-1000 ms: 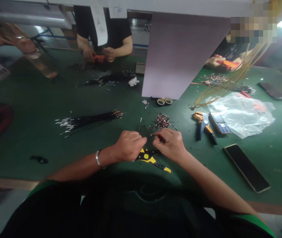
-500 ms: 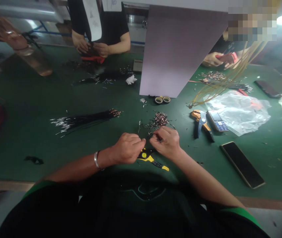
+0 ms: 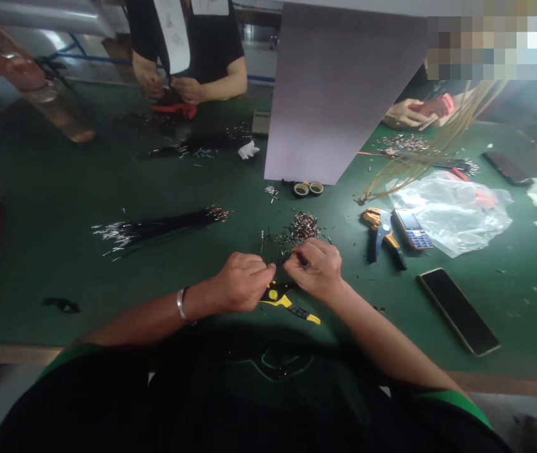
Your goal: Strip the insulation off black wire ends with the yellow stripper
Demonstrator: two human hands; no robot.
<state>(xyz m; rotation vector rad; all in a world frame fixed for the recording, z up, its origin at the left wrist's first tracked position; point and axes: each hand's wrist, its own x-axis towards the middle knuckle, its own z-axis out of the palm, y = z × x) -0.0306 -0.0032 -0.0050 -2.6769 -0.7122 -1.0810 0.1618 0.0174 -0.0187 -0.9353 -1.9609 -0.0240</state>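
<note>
My left hand [image 3: 244, 282] is closed in a pinch, thumb and forefinger pressed together. Facing it a short gap away, my right hand [image 3: 318, 269] has its fingers curled in, and a small dark bit shows at its fingertips. What either hand grips is too small to name. Below and between them lie yellow-and-black hand pliers [image 3: 292, 304], their head partly covered by my left hand. Just beyond my right hand is a pile of small copper-coloured metal pieces [image 3: 305, 226]. Left of the pile lies a bundle of black wires [image 3: 165, 228] with bright ends.
To the right are an orange-and-black hand tool [image 3: 380, 234], a keypad phone [image 3: 414, 229], a clear plastic bag [image 3: 466, 211] and a dark smartphone [image 3: 458, 311]. Two tape rolls [image 3: 308, 189] sit by an upright pale panel [image 3: 339, 94]. Co-workers' hands [image 3: 178, 88] work across the table.
Both hands keep nearly the same closed pose, close together. The whole view has shifted very slightly; nothing on the table has visibly been moved.
</note>
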